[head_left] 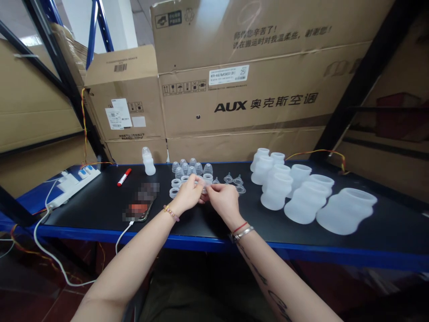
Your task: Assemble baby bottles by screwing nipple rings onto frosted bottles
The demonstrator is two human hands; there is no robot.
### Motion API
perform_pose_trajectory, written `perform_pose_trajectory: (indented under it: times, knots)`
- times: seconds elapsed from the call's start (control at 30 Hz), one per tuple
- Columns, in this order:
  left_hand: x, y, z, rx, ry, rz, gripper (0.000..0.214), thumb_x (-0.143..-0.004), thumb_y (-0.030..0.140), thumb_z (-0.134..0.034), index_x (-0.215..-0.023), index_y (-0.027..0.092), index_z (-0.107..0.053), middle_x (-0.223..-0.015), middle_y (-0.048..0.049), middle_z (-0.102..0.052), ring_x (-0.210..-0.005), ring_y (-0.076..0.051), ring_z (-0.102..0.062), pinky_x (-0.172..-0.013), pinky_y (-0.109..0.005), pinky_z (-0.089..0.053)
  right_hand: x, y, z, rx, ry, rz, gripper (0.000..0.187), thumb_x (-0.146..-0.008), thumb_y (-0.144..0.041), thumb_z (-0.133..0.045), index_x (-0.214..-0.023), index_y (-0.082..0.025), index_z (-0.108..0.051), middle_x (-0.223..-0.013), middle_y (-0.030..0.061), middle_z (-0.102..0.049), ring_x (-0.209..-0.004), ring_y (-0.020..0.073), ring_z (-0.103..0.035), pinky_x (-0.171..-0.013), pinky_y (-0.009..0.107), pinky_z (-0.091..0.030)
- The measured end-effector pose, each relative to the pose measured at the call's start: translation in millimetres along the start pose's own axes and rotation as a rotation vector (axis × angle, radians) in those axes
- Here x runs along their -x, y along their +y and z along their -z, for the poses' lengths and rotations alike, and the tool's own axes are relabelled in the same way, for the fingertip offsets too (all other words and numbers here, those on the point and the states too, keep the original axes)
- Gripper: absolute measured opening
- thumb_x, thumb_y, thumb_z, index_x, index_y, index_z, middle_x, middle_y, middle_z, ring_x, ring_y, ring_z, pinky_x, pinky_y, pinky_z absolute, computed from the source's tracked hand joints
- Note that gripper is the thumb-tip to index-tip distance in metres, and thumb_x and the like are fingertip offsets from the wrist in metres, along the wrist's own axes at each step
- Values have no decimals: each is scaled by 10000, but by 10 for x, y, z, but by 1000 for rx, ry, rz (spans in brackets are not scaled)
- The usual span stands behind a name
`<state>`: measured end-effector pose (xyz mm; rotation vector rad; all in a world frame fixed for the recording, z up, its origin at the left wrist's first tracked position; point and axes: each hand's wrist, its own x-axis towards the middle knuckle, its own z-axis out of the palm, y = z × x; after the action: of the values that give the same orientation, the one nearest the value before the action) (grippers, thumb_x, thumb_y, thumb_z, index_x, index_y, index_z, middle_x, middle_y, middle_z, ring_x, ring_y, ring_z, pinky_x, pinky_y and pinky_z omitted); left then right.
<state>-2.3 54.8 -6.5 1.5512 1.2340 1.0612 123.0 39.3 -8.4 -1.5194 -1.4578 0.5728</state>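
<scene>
Head view, item by item. Black worktop with blue front edge: the left hand and right hand are held together at its centre. The fingers of both hands are pressed toward one another, pinching a small translucent piece; its form is mostly hidden and cannot be told. Clear plastic domed caps are clustered just beyond the left hand, with translucent plastic rings laid beside them. Small clear silicone teats are set near the right hand. Large frosted white bottle bodies are massed further right, unjoined to any cap. One complete frosted white bottle is stood upright left of the caps; most parts are left separate. A red-capped marker is laid further left.
</scene>
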Motion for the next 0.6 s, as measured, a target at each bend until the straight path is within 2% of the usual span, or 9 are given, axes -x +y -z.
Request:
perform_pose_trajectory:
  times: [0.1, 0.23, 0.43, 0.6]
  knots:
    - [40, 58, 31, -76, -47, -16, 147, -921, 309, -505, -1002, 187, -483, -603, 24, -617, -508, -115, -642, -466, -188, -518, 4, -8, 16, -18, -37, -18, 319, -777, -381, -564, -699, -145, -764, -565, 63, -685, -548, 183, -606, -513, 255, -381]
    - [53, 74, 67, -178, -98, -69, 165, -932, 274, -456, -1055, 184, -519, -572, 28, -597, -468, -106, -627, -430, -160, -490, 37, -35, 30, 43, -27, -25, 310, -780, -386, -559, -697, -170, -765, -576, 61, -688, -575, 189, -617, -523, 262, -379]
    - [-2, 17, 41, -48, -138, 37, 114, -928, 219, -447, -1035, 183, -460, -532, 48, -580, -450, -109, -630, -428, -148, -480, 75, -58, 31, 75, -21, -24, 285, -768, -367, -568, -691, -177, -767, -591, 69, -696, -585, 187, -626, -517, 256, -372]
    - [-6, 49, 18, 39, -140, 102, 121, -933, 308, -461, -973, 195, -448, -592, 28, -616, -490, -128, -653, -441, -174, -496, 91, -122, 51, 115, 16, -33, 292, -767, -390, -568, -736, -188, -777, -626, 72, -710, -611, 198, -641, -521, 261, -379]
